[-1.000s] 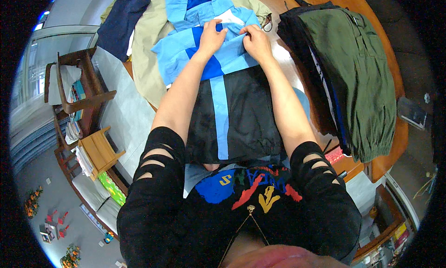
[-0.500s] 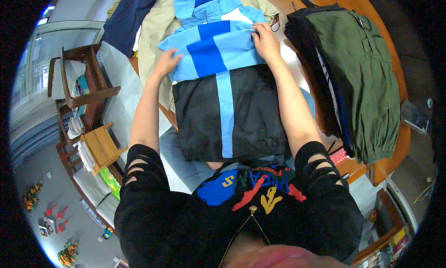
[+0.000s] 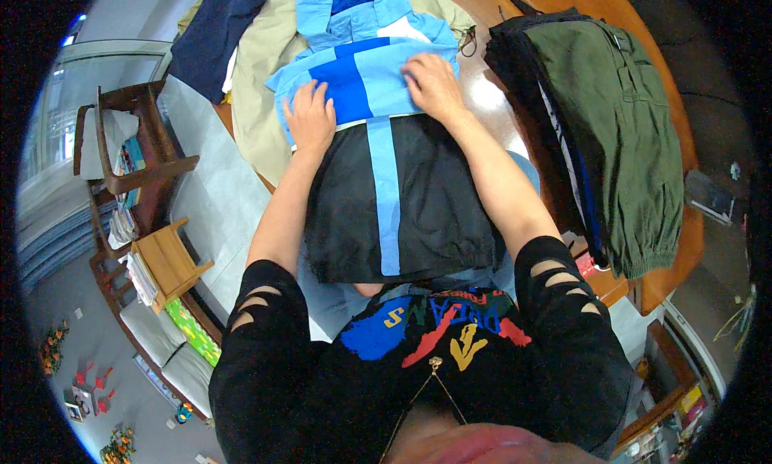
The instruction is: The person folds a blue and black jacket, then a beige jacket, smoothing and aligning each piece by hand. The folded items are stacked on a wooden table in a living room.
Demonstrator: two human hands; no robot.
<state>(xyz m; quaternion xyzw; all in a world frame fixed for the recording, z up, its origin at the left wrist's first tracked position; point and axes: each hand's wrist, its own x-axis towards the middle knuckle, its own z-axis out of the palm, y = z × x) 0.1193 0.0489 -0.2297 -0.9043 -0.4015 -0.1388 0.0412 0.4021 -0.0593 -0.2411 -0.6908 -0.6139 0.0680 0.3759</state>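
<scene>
While left hand (image 3: 311,117) and right hand (image 3: 433,84) rest — grip released — smooth blue fabric (image 3: 354,82) lies folded beneath.

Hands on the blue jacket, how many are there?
2: the left hand at the left edge of the dark blue panel, the right hand on light blue cloth to its right. Neither looks hidden.

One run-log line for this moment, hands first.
left hand: on blue cloth; right hand: on blue cloth; nearer body: black cloth, light-blue stripe; at right: green garment atop dark garments
</scene>
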